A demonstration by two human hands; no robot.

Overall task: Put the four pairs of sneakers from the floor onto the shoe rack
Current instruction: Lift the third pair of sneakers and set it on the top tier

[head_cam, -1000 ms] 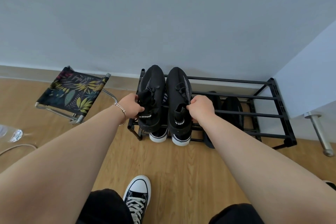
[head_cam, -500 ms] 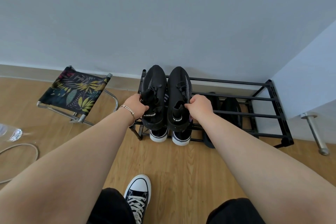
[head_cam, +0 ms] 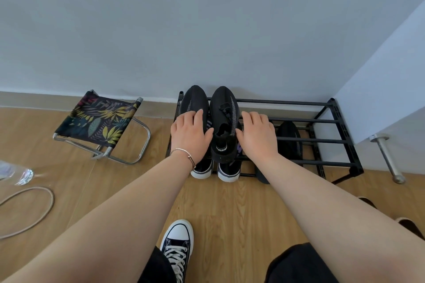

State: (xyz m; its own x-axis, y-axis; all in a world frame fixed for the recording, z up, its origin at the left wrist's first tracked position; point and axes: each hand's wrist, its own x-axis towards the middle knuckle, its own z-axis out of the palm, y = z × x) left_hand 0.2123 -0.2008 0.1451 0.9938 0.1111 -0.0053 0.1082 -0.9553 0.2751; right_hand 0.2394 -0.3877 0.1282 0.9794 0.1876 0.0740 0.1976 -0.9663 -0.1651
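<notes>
A black two-tier shoe rack [head_cam: 322,119] stands against the wall. A pair of black knit sneakers [head_cam: 223,108] sits on the left end of its top tier, toes to the wall. My left hand [head_cam: 189,134] lies flat over the left sneaker, fingers spread. My right hand [head_cam: 257,135] rests open beside the right sneaker, touching its side. Below them on the lower tier sits a dark pair with white soles [head_cam: 227,171]. Another black pair [head_cam: 288,138] is on the lower tier further right. One black-and-white canvas sneaker [head_cam: 178,240] is on the floor by my legs.
A folding stool [head_cam: 99,119] with a leaf-print seat stands left of the rack. A clear bottle [head_cam: 16,173] and a cord loop [head_cam: 27,211] lie on the floor at far left. A metal leg [head_cam: 386,158] and white furniture are at the right. Dark slippers [head_cam: 409,225] show at the right edge.
The black knit pair went from held by the heels to resting on the top tier. Both hands let go and now lie open on or beside the shoes.
</notes>
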